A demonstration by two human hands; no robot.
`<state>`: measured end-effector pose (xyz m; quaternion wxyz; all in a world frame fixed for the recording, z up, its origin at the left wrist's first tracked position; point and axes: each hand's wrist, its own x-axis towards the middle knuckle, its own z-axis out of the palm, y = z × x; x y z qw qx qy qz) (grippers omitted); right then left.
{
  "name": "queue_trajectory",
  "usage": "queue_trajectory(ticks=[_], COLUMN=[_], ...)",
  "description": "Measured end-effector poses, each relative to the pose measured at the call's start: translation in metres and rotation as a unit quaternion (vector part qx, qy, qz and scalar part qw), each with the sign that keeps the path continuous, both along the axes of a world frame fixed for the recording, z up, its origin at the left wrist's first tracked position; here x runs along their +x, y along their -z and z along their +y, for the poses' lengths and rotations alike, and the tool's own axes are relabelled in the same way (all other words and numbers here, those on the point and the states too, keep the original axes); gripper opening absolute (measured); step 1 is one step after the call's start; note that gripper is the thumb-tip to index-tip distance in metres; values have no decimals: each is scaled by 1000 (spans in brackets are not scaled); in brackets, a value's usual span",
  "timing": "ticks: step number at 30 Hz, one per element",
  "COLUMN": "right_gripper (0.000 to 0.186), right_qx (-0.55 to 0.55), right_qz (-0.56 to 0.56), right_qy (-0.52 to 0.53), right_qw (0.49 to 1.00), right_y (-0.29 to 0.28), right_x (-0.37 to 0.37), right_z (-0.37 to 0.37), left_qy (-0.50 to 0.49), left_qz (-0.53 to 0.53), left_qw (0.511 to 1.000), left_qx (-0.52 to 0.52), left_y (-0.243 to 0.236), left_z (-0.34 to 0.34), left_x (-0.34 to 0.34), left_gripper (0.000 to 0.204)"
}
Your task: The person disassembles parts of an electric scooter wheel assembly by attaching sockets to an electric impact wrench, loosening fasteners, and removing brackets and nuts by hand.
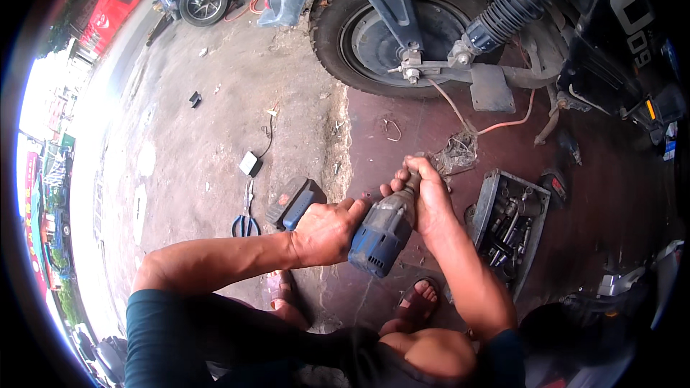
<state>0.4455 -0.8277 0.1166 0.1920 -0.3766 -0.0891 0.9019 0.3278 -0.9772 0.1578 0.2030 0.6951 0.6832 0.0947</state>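
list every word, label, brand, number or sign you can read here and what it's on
Black panel: large white characters, clear, but not copied out here
Red canopy: pale marking, too blurred to read
Street sign: yellow marks on red, too small and blurred
Power tool: no lettering I can make out

The left hand grips the handle of a blue-and-grey cordless impact wrench; its battery pack juts out beyond that hand; the right hand cups the nose; rightward, a metal tray holds sockets; leftward, blue-handled pliers lie near a small white box; ahead stands a motorbike wheel below a coil-spring shock absorber.
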Motion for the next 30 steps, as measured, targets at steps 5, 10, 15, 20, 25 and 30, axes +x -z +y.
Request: queue_trajectory(ticks=[5,10,15,20,25,30], right_gripper=[29,29,33,33,33,34], right_qx=[85,152,188,218,221,198], right_qz=[23,27,28,28,72,94], right_qy=[-99,-122,-133,-134,-123,-124], right_qw=[991,980,973,966,965,968], right_y=[-4,-3,-6,-1,6,3], right_x=[-40,-45,-44,-49,-47,-47], right_z=[52,81,99,109,108,112], left_qy=[-149,-196,-198,-222,-222,-251], left_qz=[-42,-33,-42,-64,-54,-111], left_qw=[986,970,963,956,960,949], left_qx=[69,138,177,181,164,154], left_y=[25,49,61,70,68,48], left_z=[23,49,72,84,85,85], left_x=[-2,4,3,2,-2,6], left_gripper=[39,37,48,47,45,47])
